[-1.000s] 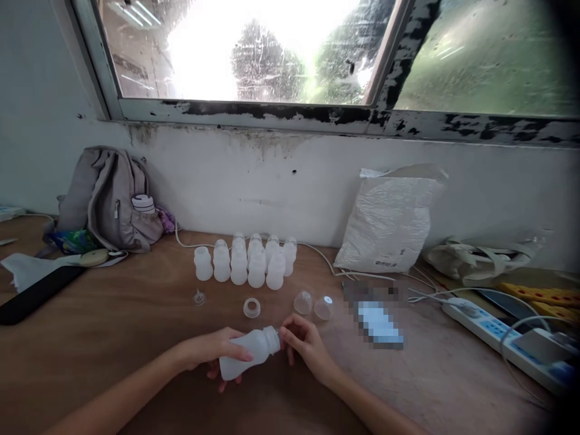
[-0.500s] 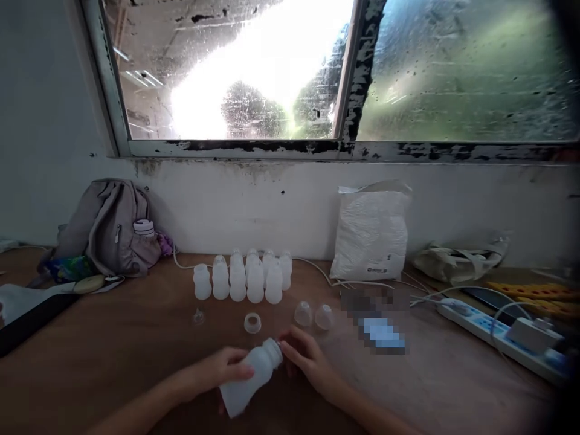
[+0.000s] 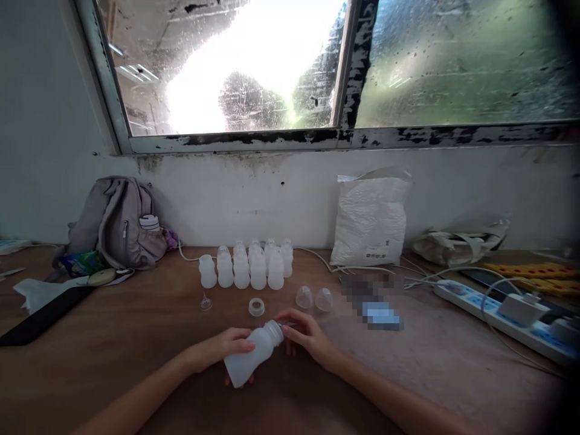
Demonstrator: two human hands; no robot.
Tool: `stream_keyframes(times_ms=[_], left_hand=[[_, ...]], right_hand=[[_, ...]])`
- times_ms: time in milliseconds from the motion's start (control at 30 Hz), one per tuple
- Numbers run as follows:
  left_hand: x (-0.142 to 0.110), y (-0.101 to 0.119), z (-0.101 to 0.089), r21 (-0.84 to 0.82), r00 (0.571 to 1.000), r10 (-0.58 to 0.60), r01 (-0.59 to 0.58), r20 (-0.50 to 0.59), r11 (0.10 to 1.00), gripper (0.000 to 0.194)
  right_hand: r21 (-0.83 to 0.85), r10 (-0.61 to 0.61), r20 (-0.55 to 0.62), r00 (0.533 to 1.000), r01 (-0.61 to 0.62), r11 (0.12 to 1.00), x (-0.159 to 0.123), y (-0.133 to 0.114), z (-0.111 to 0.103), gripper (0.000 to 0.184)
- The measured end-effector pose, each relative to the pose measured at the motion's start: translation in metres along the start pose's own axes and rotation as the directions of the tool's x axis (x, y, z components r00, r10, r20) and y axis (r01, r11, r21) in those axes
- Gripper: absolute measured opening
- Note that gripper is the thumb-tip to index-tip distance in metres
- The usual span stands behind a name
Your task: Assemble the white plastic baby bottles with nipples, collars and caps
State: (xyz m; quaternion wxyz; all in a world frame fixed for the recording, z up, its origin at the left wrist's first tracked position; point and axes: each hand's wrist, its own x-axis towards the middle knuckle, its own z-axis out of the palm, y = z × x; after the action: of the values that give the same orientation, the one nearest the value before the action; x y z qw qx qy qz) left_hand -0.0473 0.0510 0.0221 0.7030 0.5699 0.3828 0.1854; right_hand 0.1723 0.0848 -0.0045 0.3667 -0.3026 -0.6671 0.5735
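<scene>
My left hand (image 3: 226, 345) is wrapped round a frosted white baby bottle (image 3: 250, 361), which it holds tilted, the neck pointing up and right. At the bottle's uncapped mouth are the bent fingers of my right hand (image 3: 312, 339), thumb and forefinger close together; what they pinch, if anything, is too small to make out. Just beyond the bottle a translucent screw ring (image 3: 256, 307) lies on the table. A clear silicone teat (image 3: 206, 302) sits to its left. Two clear domed caps (image 3: 304, 296) rest to the right of the ring.
Several similar bottles (image 3: 241, 270) stand in rows near the wall. A grey backpack (image 3: 120, 223) is at the back left, and a white plastic package (image 3: 371, 220) leans on the wall. On the right lie a power strip (image 3: 471, 305) and cables. A blurred-out object (image 3: 380, 315) lies nearby.
The view has shifted slightly, so the table things appear higher. My left hand still holds the bottle; my right fingers stay at its mouth, with little visible movement.
</scene>
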Motion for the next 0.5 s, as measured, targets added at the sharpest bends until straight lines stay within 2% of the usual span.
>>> stream_keyframes(times_ms=[133,267,333,500], left_hand=[[0.002,-0.005,0.001,0.021,0.999,0.023,-0.023,-0.023,1.0,0.041],[-0.003,-0.009,0.009,0.074,0.971,0.209,-0.201,-0.12,0.977,0.043],[-0.006,-0.007,0.013,0.121,0.955,0.275,-0.261,-0.113,0.958,0.043],[-0.001,-0.011,0.01,0.046,0.949,0.3,-0.297,-0.095,0.954,0.052]], right_hand=[[0.003,0.046,-0.016,0.999,-0.046,0.999,0.0,0.001,-0.001,0.036],[0.063,0.097,-0.001,0.995,-0.097,0.993,0.0,0.0,0.0,0.035],[0.118,0.118,-0.003,0.993,-0.117,0.986,0.001,-0.002,0.001,0.034],[0.216,0.15,-0.081,0.985,-0.13,0.968,0.004,0.0,0.006,0.035]])
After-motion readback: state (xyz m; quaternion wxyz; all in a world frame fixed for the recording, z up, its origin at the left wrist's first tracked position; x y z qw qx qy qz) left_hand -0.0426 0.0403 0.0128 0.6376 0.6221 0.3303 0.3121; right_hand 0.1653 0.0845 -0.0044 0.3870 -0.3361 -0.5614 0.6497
